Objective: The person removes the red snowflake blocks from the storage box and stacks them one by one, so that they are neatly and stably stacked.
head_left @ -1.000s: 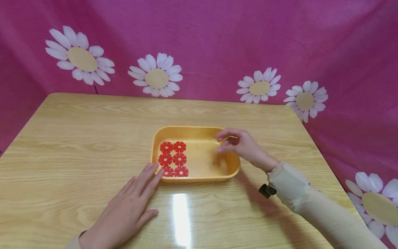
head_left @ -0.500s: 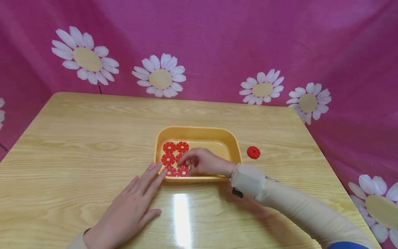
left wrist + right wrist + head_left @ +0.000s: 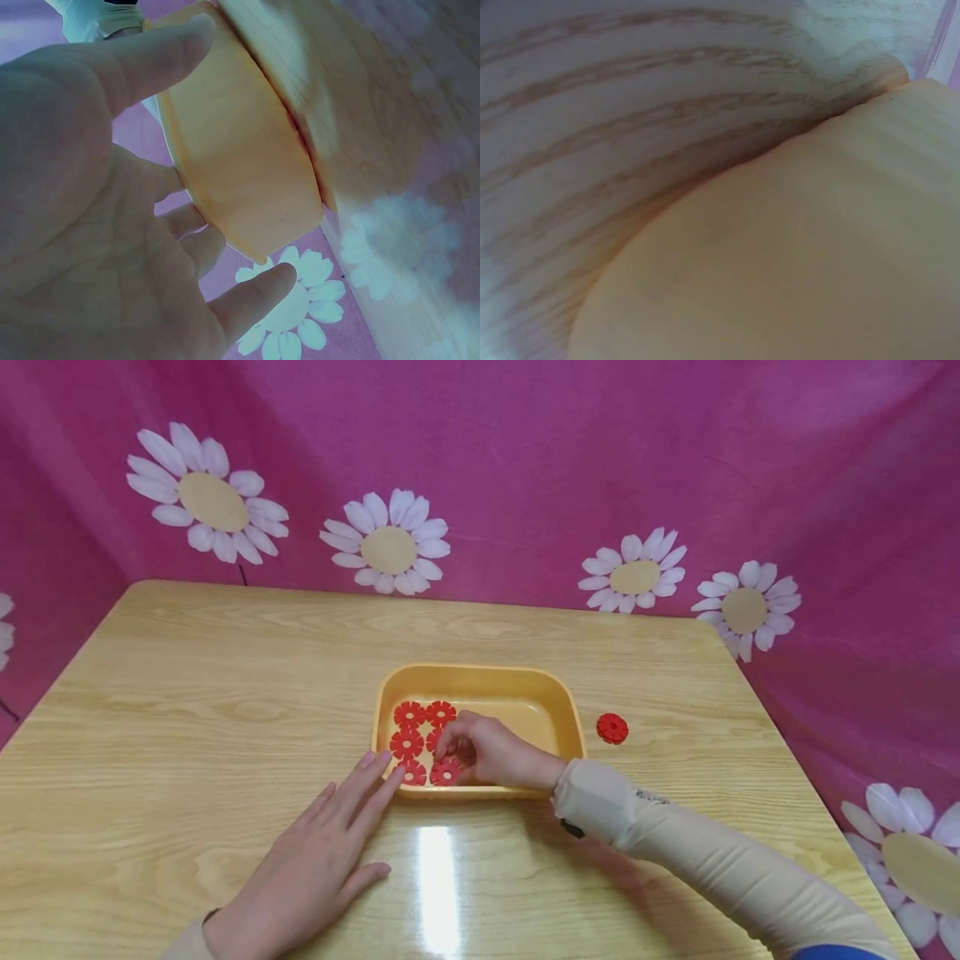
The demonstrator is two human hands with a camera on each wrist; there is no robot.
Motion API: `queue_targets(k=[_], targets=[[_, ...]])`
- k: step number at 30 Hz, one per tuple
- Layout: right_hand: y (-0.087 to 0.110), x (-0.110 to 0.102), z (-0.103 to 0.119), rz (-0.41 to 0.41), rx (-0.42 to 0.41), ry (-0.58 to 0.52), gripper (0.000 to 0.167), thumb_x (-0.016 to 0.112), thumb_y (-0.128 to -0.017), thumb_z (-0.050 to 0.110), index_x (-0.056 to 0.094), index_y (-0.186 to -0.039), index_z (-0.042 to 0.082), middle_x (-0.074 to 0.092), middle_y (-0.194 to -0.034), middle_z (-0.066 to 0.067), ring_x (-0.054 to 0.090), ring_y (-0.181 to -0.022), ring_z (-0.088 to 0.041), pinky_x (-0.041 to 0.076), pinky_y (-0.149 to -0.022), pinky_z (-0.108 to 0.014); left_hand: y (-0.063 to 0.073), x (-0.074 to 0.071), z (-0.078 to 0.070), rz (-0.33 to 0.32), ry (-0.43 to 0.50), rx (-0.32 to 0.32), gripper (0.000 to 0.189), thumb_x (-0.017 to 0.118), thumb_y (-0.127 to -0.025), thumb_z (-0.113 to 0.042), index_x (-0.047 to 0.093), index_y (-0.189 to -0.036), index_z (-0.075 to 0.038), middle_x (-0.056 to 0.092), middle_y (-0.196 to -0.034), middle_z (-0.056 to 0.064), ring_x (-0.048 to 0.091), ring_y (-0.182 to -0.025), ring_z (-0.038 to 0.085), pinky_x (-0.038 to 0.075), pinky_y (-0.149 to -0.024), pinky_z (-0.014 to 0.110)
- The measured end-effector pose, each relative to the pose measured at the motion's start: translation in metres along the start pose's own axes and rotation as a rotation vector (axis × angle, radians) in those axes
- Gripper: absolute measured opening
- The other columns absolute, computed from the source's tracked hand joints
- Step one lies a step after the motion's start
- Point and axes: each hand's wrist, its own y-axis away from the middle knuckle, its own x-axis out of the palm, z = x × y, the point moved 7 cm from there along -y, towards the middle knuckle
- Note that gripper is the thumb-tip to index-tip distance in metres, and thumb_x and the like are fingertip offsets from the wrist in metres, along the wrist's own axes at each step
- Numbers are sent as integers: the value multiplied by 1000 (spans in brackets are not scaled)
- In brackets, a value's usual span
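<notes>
A yellow plastic tray (image 3: 480, 683) sits on the table with flat red flower-shaped discs, such as one disc (image 3: 407, 744), in two columns along its left side. My right hand (image 3: 495, 752) reaches into the tray with curled fingers and pinches the front disc of the right column (image 3: 445, 772); the hand partly covers the disc behind it. My left hand (image 3: 315, 852) lies with straight fingers, its fingertips at the tray's front left corner. In the left wrist view, the fingers of the left hand (image 3: 112, 210) touch the tray's side wall (image 3: 232, 142).
On the table (image 3: 225, 693), right of the tray, lies a small stack of red discs (image 3: 612, 728). A pink cloth (image 3: 495, 460) printed with white daisies hangs behind the table. The right wrist view shows only the tray's outer wall (image 3: 795, 247) and wood grain.
My right hand has moved left and down, from the tray's right end to the discs. The front right disc has shifted slightly away from its neighbour. The left hand stays put.
</notes>
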Motion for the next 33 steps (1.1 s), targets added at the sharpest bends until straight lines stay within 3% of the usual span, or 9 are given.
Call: queue_targets(k=[6,16,23,27,33], targets=[[0,0,1,11,-21,-19,30,83,-75,-2,62,-95,7,62,-91,0,57,-80,-15,54,-72,-24,0,1,0,-5,1,4,93,70,-89,-41,16,-158,-13,9,-164,5,8,-149,21,33,-110,53],[9,-10,-5,-13,37,-75,33,84,-75,3,66,-101,11,63,-94,2,57,-73,-14,55,-67,-24,0,2,-1,16,-11,-6,93,69,-89,-43,16,-158,-13,10,-164,6,7,-150,21,32,-111,53],[35,-68,-8,-172,19,-276,37,83,-71,-6,65,-103,1,61,-98,-11,56,-63,-16,51,-57,-24,0,2,-1,6,-13,-2,93,71,-88,-43,17,-158,-13,11,-164,6,8,-150,23,32,-111,53],[61,-106,-25,-291,124,-350,40,82,-73,-4,64,-109,1,61,-101,-12,56,-63,-14,50,-55,-24,0,0,-2,-12,-13,10,95,72,-88,-41,15,-159,-13,11,-164,6,8,-150,23,32,-111,53],[100,-144,-60,-422,262,-326,42,81,-80,9,61,-116,4,60,-108,-9,60,-68,-15,52,-59,-24,1,0,-1,-20,-15,10,95,71,-88,-40,14,-159,-13,11,-164,5,7,-150,22,32,-111,53]])
